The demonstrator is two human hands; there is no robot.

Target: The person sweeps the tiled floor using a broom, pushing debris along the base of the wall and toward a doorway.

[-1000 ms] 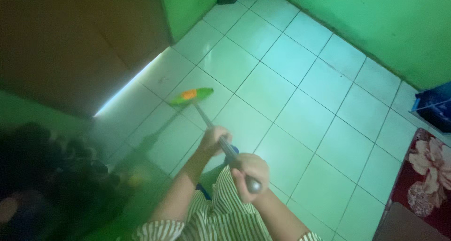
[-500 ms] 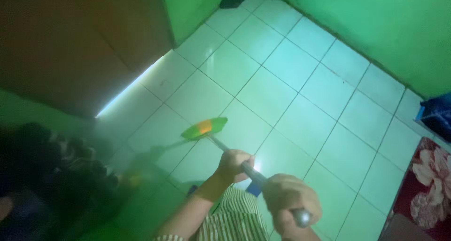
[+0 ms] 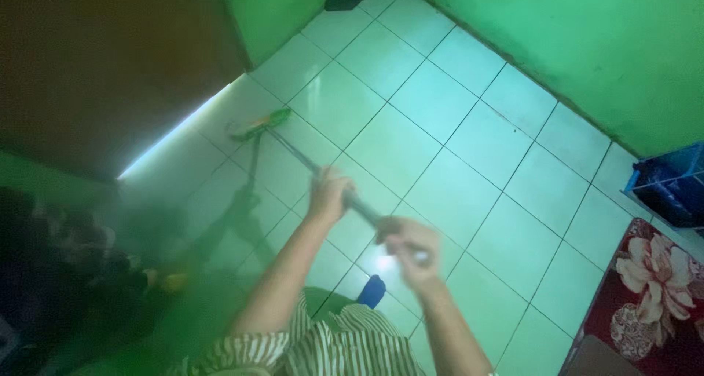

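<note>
Green-and-orange mop head (image 3: 258, 123) on a long grey metal pole (image 3: 323, 174) lies on the pale tiled floor (image 3: 440, 126), close to the bright gap under the brown wooden door (image 3: 110, 60). Left hand (image 3: 328, 194) is wrapped tight around the pole's middle, and the blurred right hand (image 3: 411, 247) is clenched about its upper end. A red floral rug (image 3: 653, 288) and a blue crate (image 3: 671, 181) sit by the green wall (image 3: 587, 46).

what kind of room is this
Probably a small room in a home: a pale tiled floor hemmed in by green painted walls, a red floral rug at one corner, and a person's two hands pushing a mop toward a brown door.
</note>
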